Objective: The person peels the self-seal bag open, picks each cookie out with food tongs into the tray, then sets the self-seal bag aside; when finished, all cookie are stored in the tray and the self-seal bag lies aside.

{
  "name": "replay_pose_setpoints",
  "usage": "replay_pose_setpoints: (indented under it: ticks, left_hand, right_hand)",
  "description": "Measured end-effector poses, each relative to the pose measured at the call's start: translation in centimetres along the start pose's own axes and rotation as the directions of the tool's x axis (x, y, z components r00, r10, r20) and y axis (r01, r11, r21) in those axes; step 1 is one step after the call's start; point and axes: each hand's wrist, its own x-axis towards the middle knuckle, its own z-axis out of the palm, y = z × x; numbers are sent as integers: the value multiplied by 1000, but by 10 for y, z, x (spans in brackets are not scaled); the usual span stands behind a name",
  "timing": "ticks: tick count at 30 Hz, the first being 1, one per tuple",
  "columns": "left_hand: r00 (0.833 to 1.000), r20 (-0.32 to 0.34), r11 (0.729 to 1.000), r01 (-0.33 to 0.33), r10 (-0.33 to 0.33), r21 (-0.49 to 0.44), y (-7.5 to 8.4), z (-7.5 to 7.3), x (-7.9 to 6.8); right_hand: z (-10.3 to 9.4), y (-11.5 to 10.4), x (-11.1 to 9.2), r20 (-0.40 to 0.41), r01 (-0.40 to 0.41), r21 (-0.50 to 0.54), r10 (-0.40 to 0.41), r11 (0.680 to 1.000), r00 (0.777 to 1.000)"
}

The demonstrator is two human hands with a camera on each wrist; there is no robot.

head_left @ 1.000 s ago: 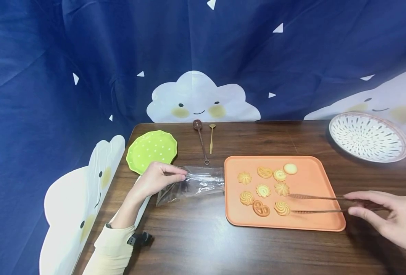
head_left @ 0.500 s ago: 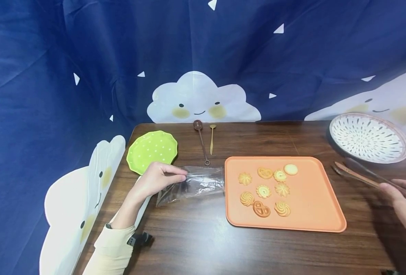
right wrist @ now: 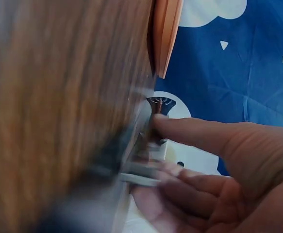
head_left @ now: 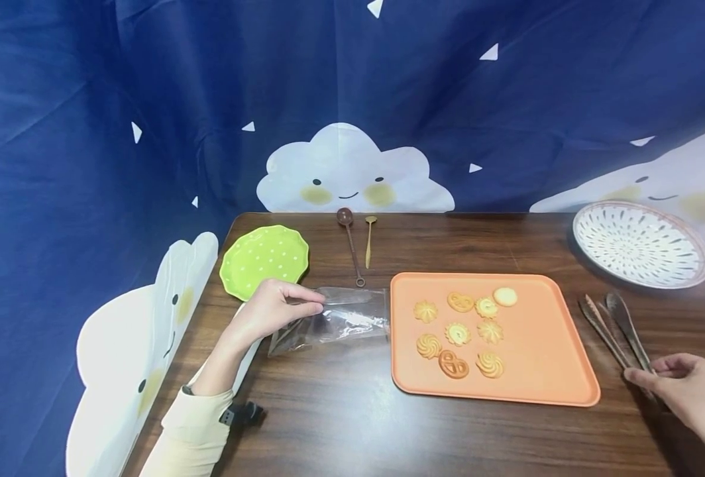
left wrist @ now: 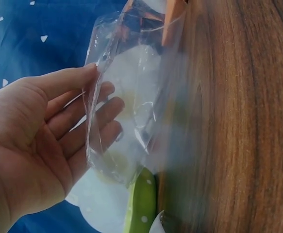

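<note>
My left hand (head_left: 271,311) pinches one edge of a clear plastic bag (head_left: 355,319) between thumb and index finger, just left of the tray. In the left wrist view the other fingers show behind the clear film (left wrist: 146,97). To the right of the tray, my right hand (head_left: 695,394) holds brown tongs (head_left: 629,328) by the handle end, low over the table. Their two arms point away from me, slightly apart, with nothing between the tips. An orange tray (head_left: 546,358) bears several cookies, among them a swirl cookie (head_left: 491,364) and a pretzel-shaped cookie (head_left: 452,364).
A green dotted plate (head_left: 266,258) stands at the back left. A brown long-handled spoon (head_left: 351,242) and a small gold spoon (head_left: 368,245) lie behind the bag. A white patterned plate (head_left: 641,245) is at the back right. A dark cable plug (head_left: 242,414) shows by the left sleeve.
The tongs, first over the tray by the cookies, have moved right with my right hand and down beside the tray, now pointing away from me. The left hand and bag have barely moved.
</note>
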Motion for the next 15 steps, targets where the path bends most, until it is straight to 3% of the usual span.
replay_pose_setpoints:
  ticks: [3,6,10,12,15]
  left_hand:
    - [1000,0,1000,-9,9,24,0,1,1]
    - [999,9,997,-45,44,61,-2,1,0]
    - [996,9,988,-88,88,125,-3,7,-5]
    - [995,-10,974,-94,98,205,-3,13,-8]
    - [994,-18,913,-93,109,398,-1,28,-11]
  right_hand:
    - [-2,-2,0,48,27,-134,-21,991,999]
    - [-5,-8,-2,98,31,-188,-13,982,995]
    - [-8,-24,-3,52,33,-225,-22,974,998]
    - [-10,-38,-3,13,68,-250,-67,966,998]
    - [-13,-65,-1,-1,176,-250,-182,952,983]
